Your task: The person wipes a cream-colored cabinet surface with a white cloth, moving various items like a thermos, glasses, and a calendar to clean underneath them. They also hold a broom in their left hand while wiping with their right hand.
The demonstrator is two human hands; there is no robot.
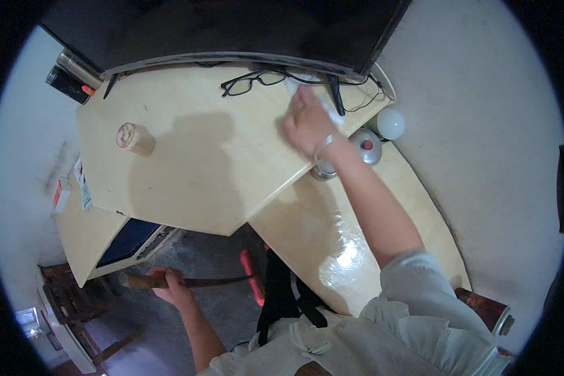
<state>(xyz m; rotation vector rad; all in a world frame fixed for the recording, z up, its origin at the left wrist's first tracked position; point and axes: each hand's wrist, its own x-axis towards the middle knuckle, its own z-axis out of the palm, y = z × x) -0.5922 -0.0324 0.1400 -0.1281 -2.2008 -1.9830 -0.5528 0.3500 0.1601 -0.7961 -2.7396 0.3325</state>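
Observation:
My right hand [310,121], blurred and wearing a bracelet, presses on a white cloth [334,113] on the cream tabletop [192,188]. Parts of the cloth show beyond the fingers and beside the hand, near the black foot [337,95] of a large screen [225,28]. Black-framed eyeglasses [242,86] rest just left of the cloth, below the screen. Low on the left, my left hand [171,284] grips a brown wooden bar [143,281] above the dark floor; what the bar belongs to is unclear.
A small jar [135,139] stands on the tabletop's left. Metal canisters [77,70] are at the back left corner. A lidded metal pot [365,146] and a white round-topped container [390,123] stand on the lower surface, right. Cables [380,89] run behind the screen's foot.

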